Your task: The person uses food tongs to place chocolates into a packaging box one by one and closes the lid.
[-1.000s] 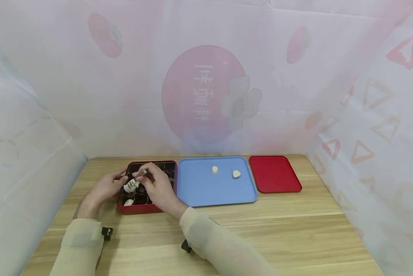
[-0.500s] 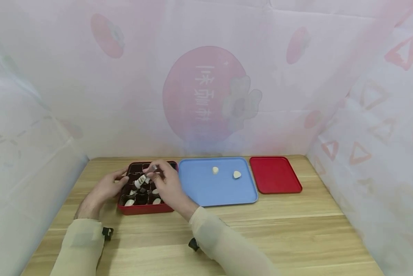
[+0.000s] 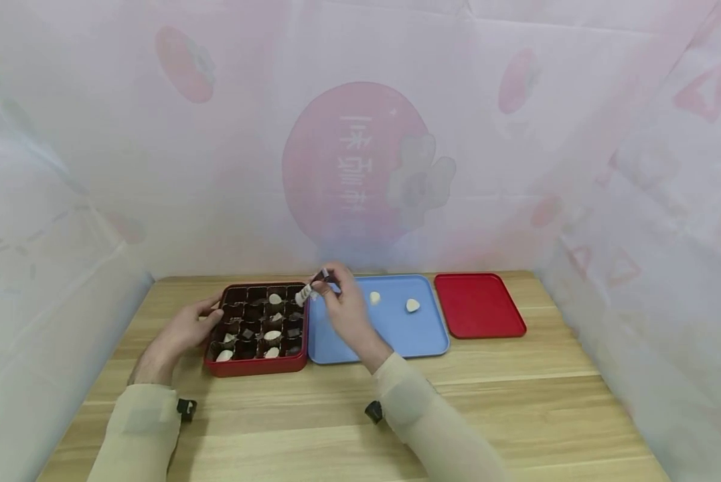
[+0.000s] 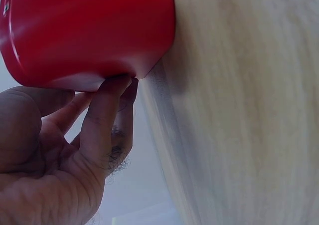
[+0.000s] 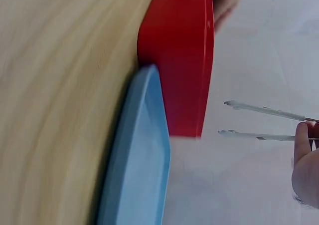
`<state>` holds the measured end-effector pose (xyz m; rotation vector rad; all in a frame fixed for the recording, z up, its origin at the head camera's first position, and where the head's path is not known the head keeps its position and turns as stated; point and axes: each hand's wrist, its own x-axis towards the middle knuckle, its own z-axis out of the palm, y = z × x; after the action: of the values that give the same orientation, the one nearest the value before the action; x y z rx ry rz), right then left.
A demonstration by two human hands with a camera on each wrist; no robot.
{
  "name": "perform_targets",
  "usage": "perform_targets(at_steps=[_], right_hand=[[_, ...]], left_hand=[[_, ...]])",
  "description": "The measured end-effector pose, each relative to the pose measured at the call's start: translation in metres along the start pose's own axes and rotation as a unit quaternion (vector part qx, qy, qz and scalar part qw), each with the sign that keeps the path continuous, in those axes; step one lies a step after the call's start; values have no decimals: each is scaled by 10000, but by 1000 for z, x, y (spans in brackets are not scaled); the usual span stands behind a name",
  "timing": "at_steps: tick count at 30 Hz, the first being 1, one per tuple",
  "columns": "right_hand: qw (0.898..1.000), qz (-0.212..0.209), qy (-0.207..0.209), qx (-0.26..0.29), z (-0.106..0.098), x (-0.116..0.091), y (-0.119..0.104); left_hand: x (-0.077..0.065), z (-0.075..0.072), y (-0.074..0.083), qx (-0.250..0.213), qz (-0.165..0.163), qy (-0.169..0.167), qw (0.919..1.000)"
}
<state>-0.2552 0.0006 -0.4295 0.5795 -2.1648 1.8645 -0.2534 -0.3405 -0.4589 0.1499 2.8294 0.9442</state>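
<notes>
A red box (image 3: 254, 366) with a dark, divided insert stands at the left of the table. Some of its compartments hold white oval pieces (image 3: 272, 335) and small dark squares (image 3: 293, 333). My left hand (image 3: 182, 328) holds the box's left side, thumb at the rim; in the left wrist view its fingers touch the red outer wall (image 4: 89, 30). My right hand (image 3: 348, 311) pinches tongs (image 3: 315, 284), their pale tips over the box's back right corner. In the right wrist view the arms of the tongs (image 5: 264, 110) are spread, with nothing between them.
A blue tray (image 3: 384, 338) lies against the box's right side, bearing two white pieces, one rounded (image 3: 375, 298) and one triangular (image 3: 412, 305). Farther right is a shallow red lid-like tray (image 3: 481, 304). Printed white cloth (image 3: 233, 221) walls in the table at the back and sides.
My right hand has moved right and a little back with the tongs, from the box's left compartments to its back right corner, uncovering the insert. My left hand stays at the box.
</notes>
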Motion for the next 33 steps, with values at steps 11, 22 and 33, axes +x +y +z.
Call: perform_targets(at_steps=[11,22,33], right_hand=[[9958,-90,703,-583,-59,7,22],[9853,41,1342,-1053,-116,4,34],[9767,290,1572,-1433,-158,-7,43]], left_hand=[[1,0,-1,26,-61,-65,10000],[2,-2,-1,31,-93,-92,9999],[3,-2,-2,31,-40,-44,10000]])
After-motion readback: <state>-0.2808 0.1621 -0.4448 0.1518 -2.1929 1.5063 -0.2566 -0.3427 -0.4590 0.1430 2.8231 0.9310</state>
